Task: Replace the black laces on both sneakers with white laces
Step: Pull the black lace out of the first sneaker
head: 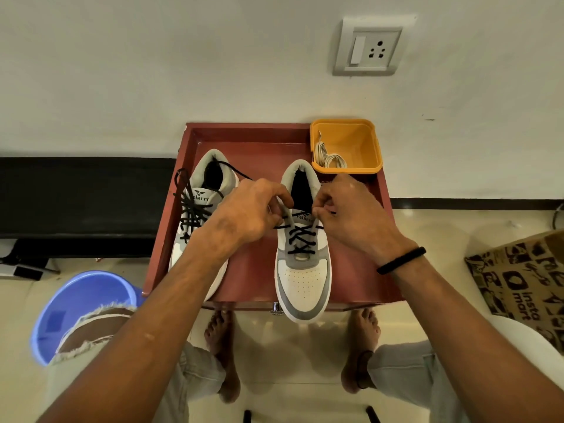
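Two grey-and-white sneakers stand on a red tray-like table top (253, 270), toes toward me. The left sneaker (201, 190) carries loose black laces (190, 209). On the right sneaker (303, 279) a black lace (300, 239) is threaded through the lower eyelets. My left hand (250, 212) pinches that lace at the shoe's left upper eyelets. My right hand (351, 212) pinches the lace's other end beside the tongue. White laces (329, 157) lie coiled in an orange tub (357, 141) at the tray's back right corner.
A blue bucket (76, 300) stands on the floor at the left. A printed paper bag (525, 279) sits at the right. A wall with a socket plate (369, 47) rises just behind the tray. My bare feet (219, 331) rest below the tray's front edge.
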The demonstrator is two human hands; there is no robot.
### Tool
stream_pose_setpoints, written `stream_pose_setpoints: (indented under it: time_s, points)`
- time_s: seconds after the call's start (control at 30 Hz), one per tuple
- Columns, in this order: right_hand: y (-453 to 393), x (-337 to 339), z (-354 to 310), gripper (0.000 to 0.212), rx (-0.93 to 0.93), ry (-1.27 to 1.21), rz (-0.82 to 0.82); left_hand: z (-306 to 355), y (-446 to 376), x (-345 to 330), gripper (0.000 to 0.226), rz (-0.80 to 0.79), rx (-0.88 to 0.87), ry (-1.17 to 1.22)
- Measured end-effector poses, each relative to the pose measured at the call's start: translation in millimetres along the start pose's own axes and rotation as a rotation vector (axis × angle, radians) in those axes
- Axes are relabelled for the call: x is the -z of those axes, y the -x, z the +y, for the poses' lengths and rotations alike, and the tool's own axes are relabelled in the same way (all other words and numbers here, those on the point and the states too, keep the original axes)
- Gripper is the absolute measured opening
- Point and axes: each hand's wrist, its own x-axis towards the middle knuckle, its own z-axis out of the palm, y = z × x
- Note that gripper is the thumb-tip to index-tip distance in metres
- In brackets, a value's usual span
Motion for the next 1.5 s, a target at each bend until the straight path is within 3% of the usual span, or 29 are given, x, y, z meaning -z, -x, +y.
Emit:
stream_pose_setpoints:
  time_s: [0.3, 0.43, 0.5, 0.77, 1.0, 1.2, 1.5]
  points:
    - [11, 11, 19, 0.002, -0.113, 0.004, 0.090, -1, -1, -6, 0.039, 0.028, -0.006, -0.006]
    - [4, 5, 1, 0.034, 0.065, -0.011, 0.070, -2, 0, -5, 0.046, 0.040, -0.035, -0.009]
    - [0, 1, -9, 0.039, 0.103, 0.029, 0.007, -3, 1, -6, 0.050, 0.031, -0.045, -0.024]
    - [-6, -8, -18, 0.016, 0.123, 0.111, -0.043, -1, 2, -8, 0.066, -0.007, -0.037, -0.040]
    - [2, -5, -10, 0.006, 0.078, 0.065, -0.035, 12, 5, 3, 0.060, -0.020, -0.050, -0.024]
    - [7, 3, 3, 0.003, 0.057, -0.020, 0.004, 13, 6, 5, 0.064, -0.190, 0.019, -0.010]
    - [10, 13, -7, 0.005, 0.101, -0.252, -0.034, 6, 2, 2, 0.059, -0.121, -0.041, -0.048]
